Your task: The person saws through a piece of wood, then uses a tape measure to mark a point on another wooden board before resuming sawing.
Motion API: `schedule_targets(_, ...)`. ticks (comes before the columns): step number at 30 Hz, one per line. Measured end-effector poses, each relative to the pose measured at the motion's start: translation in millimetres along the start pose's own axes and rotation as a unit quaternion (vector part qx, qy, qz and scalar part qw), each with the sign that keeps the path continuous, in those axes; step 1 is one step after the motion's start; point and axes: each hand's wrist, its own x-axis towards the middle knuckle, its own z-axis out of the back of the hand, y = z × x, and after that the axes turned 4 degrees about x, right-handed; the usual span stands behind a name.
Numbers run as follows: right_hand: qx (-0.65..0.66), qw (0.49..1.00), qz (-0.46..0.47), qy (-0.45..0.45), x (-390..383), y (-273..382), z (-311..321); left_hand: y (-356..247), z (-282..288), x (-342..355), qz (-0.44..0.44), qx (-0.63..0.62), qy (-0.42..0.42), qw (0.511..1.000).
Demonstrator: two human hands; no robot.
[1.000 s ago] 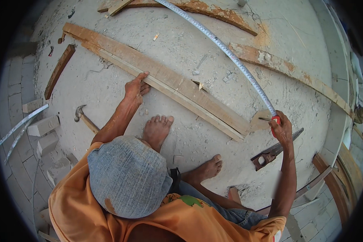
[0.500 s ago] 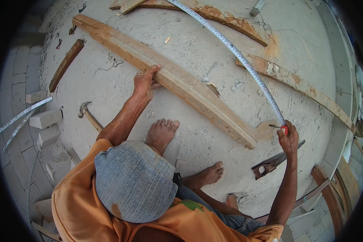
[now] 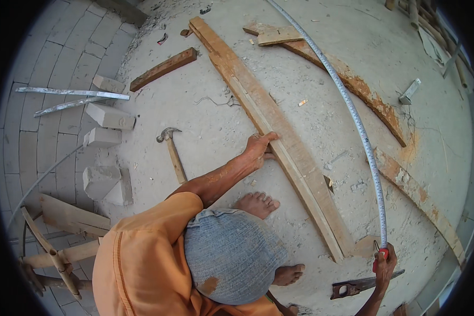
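Pale grey, gritty concrete floor (image 3: 210, 158) is filling the middle of my remote view, with grey blockwork (image 3: 63, 50) showing around ten o'clock. I am watching a long, pale-brown wooden beam (image 3: 297, 152) that is running from between eleven and twelve o'clock down to between four and five; the left hand (image 3: 258, 148), near the centre, is gripping its near edge, thumb over the top. At four o'clock the right hand (image 3: 386, 268) is wrapping its fingers around a red tape-measure case (image 3: 383, 254), whose silver-white, marked tape blade (image 3: 361, 118) is arching out of sight toward twelve o'clock. Because its far end is hiding beyond the view, I am not telling whether it is anchored; a loose end could be letting the unsupported curve buckle, or whip back toward the fingers. I am also worrying about the dark-handled metal handsaw (image 3: 353, 287) that is lying between four and five o'clock: the right forearm is crossing it, so a dropping wrist could be catching the teeth. If the left grip is slipping, the beam could be rolling toward the bare foot (image 3: 257, 204) just beyond centre at five o'clock, and a misreading could be following.
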Motion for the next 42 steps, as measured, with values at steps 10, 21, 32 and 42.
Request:
schedule_targets(10, 0.026, 0.996, -0.079, 0.041, 4, 6, 2, 3, 1, 4, 0.010, -0.040, 0.013, 0.999)
schedule_targets(21, 0.003, 0.997, -0.069, -0.030, 9, -5, 29, 7, 33, -1, 0.025, -0.103, 0.118, 0.987)
schedule_targets(32, -0.052, 0.997, -0.049, -0.029, 14, -36, 34, 6, 39, -1, 0.045, -0.126, 0.161, 0.978)
schedule_targets(42, -0.002, 0.999, -0.053, 0.004, 12, -24, 6, 17, 40, 14, 0.052, -0.085, 0.136, 0.986)
